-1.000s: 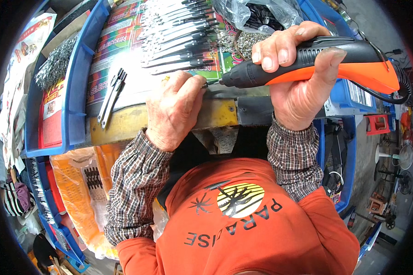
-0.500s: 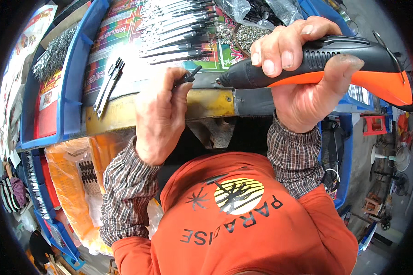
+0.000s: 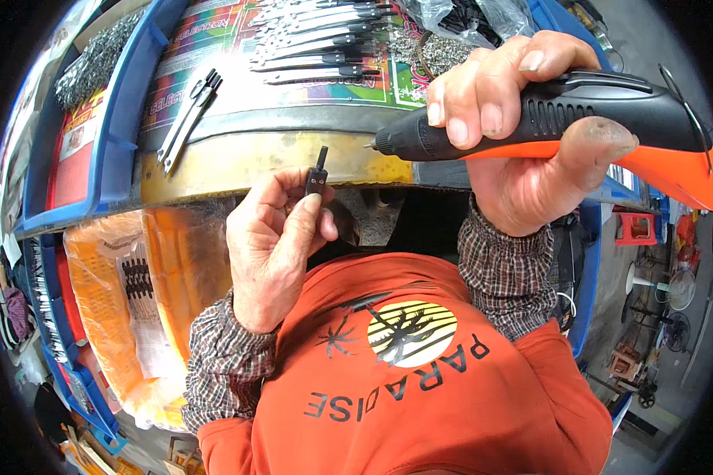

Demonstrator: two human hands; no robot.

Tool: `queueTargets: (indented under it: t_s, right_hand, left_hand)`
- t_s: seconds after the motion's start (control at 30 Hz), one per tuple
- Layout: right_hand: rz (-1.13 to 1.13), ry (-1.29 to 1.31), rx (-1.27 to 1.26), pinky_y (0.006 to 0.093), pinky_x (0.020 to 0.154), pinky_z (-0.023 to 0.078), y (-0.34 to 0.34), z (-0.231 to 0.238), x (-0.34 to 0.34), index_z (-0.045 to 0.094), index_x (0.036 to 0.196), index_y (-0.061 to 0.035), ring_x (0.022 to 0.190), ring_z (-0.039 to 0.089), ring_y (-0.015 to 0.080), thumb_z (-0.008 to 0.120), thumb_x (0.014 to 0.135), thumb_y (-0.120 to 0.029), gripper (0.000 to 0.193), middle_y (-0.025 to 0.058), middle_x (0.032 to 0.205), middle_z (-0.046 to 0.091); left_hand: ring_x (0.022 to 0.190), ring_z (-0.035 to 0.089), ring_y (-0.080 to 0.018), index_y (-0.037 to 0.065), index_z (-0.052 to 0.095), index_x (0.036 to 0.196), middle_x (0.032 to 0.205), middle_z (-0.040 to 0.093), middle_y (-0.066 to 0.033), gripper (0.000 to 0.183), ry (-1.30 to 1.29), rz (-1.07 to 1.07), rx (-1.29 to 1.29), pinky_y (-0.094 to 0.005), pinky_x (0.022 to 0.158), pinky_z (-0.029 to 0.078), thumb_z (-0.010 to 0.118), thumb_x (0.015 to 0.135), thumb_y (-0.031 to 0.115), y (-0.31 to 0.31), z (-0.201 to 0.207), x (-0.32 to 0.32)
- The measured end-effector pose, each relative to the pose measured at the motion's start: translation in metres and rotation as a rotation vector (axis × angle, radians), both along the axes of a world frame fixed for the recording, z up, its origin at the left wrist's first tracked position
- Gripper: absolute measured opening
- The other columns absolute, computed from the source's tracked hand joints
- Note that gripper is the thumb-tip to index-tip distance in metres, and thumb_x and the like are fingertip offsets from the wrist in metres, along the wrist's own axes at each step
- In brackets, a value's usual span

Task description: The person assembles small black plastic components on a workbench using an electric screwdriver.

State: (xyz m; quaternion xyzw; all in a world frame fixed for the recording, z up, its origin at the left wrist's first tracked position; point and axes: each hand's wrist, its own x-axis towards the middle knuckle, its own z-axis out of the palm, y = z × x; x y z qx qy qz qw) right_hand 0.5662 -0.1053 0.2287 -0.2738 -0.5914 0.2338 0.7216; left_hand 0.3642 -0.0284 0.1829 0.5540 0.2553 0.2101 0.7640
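Observation:
Between the thumb and fingers of my left hand [image 3: 273, 245], just in front of the bench edge, is a small black compass head [image 3: 317, 180]. Its thin stem points up, and two small metal spots show on its face; whatever lies below it is hidden by the fingers. My right hand [image 3: 523, 134] is wrapped round a black and orange electric screwdriver [image 3: 578, 103]. The tool's bit points left, over the bench edge and apart from the compass head. Two drawing compasses [image 3: 188, 119] with black heads and silver legs lie on the bench to the left.
A row of compasses [image 3: 325, 47] lies across the far bench. Beside it are a pile of small metal parts [image 3: 444, 54] and a clear plastic bag [image 3: 491, 24]. Blue bins [image 3: 123, 119] stand left. Below the bench, a plastic-lined yellow basket [image 3: 95, 293] holds more compasses.
My left hand has drawn back toward me and turned, bringing the compass head upright into view. My right hand still grips the screwdriver, which has tilted slightly.

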Motion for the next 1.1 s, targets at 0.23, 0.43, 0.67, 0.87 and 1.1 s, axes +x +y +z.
queueTargets:
  t_s: [0.23,0.43,0.67,0.87,1.1]
  right_hand:
    - [0.023,-0.048,0.005,0.0332,0.064,0.046,0.004,-0.001,-0.007,0.047,0.106,-0.0063,0.064,0.053,0.0156,0.05,0.083,-0.06,0.059,0.0034,0.074,0.052]
    - [0.044,-0.037,-0.006,0.0333,0.063,0.046,0.006,-0.004,-0.013,0.046,0.107,-0.0062,0.063,0.053,0.0155,0.053,0.08,-0.061,0.062,0.0028,0.073,0.051]
    - [0.11,-0.086,-0.016,0.0337,0.063,0.046,0.008,-0.003,-0.011,0.045,0.107,-0.0066,0.063,0.054,0.0157,0.054,0.079,-0.062,0.063,0.0025,0.074,0.051]
    - [0.15,-0.097,-0.034,0.0341,0.065,0.046,0.009,-0.002,-0.01,0.045,0.108,-0.0068,0.063,0.054,0.0161,0.055,0.078,-0.062,0.064,0.0026,0.075,0.052]
    - [0.216,-0.087,-0.054,0.0341,0.065,0.046,0.01,-0.001,-0.013,0.045,0.108,-0.0071,0.064,0.054,0.0161,0.055,0.078,-0.061,0.063,0.0028,0.077,0.052]
  left_hand:
    - [0.062,0.05,-0.0057,-0.004,0.053,0.103,0.086,0.058,-0.0063,0.016,-0.008,0.115,-0.216,-0.0161,0.048,0.036,0.051,0.09,0.004,-0.013,-0.008,0.0]
    - [0.064,0.05,-0.0083,-0.004,0.054,0.1,0.087,0.058,-0.0071,0.014,-0.077,0.084,-0.448,-0.0186,0.049,0.037,0.053,0.089,0.004,-0.011,-0.014,0.002]
    - [0.063,0.05,-0.009,-0.005,0.054,0.098,0.084,0.058,-0.0073,0.012,-0.076,0.073,-0.519,-0.0193,0.049,0.037,0.053,0.089,0.003,-0.013,-0.013,0.006]
    - [0.061,0.051,-0.0099,-0.006,0.053,0.093,0.077,0.056,-0.0075,0.009,-0.056,0.119,-0.528,-0.02,0.048,0.038,0.053,0.088,0.002,-0.014,-0.013,0.012]
    - [0.063,0.053,-0.0099,-0.003,0.054,0.093,0.079,0.057,-0.0066,0.009,-0.06,0.137,-0.502,-0.0198,0.048,0.039,0.056,0.088,0.004,-0.016,-0.019,0.013]
